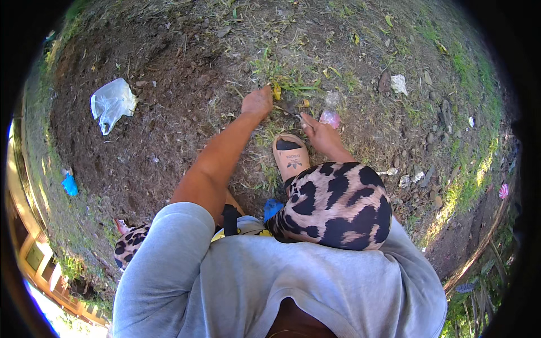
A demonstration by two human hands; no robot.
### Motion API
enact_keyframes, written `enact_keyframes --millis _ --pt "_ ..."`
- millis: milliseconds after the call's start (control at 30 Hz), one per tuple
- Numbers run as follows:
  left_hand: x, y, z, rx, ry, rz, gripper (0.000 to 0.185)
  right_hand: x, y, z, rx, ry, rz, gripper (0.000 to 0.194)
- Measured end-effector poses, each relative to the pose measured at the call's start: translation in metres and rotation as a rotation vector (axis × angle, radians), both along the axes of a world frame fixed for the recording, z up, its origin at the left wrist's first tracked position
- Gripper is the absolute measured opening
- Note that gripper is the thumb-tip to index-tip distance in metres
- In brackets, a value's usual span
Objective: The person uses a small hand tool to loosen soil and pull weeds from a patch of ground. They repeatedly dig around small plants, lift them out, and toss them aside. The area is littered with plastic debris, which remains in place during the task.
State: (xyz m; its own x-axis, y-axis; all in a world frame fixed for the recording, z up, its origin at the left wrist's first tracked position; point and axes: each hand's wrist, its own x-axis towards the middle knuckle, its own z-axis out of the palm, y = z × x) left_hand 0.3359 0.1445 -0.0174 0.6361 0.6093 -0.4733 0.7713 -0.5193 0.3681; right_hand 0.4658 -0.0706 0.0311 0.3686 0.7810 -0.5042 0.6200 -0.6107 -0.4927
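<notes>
My left hand [258, 102] is at the ground, just left of a yellow leaf [277, 91] and a patch of grass [291, 80]. Its fingers are curled; whether anything is inside them cannot be made out. My right hand [321, 132] is closed around a dark, thin tool [294, 115], perhaps a blade, which points toward the grass between the hands. The tool's far end blends with the soil. Beside the right hand lies a pink, see-through plastic piece [330, 119]. Below the hands is my tan slide sandal [291, 156].
A clear plastic bag [113, 103] lies on bare soil at left, with a blue scrap [69, 184] below it. Another blue item [272, 209] is by my leg. Pale stone-like pieces [398, 84] and litter dot the ground at right, near a curved wooden edge [477, 253].
</notes>
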Motion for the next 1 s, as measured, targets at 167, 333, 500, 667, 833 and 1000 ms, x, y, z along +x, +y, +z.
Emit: enact_keyframes --millis 167,333,500,667,833,1000 --pt "-0.001 -0.002 0.005 -0.044 -0.023 0.080 0.030 0.008 -0.020 -0.035 0.041 -0.077 0.142 0.049" --pt "-0.001 -0.006 0.007 -0.045 -0.039 0.091 0.030 -0.009 -0.002 0.025 -0.013 -0.227 0.273 0.049" --pt "-0.039 -0.003 0.028 -0.073 -0.010 0.128 0.028 0.024 -0.013 0.100 -0.050 -0.297 0.249 0.045" --pt "-0.110 0.041 0.057 -0.102 -0.007 0.134 0.033 0.037 0.018 0.087 -0.075 -0.292 0.331 0.045" --pt "-0.124 0.059 0.070 0.169 -0.050 -0.042 0.030 0.014 0.061 0.041 -0.132 -0.211 0.332 0.045" --pt "-0.080 0.035 0.055 0.075 -0.111 -0.295 0.031 0.037 0.010 0.107 -0.286 -0.115 0.263 0.043"
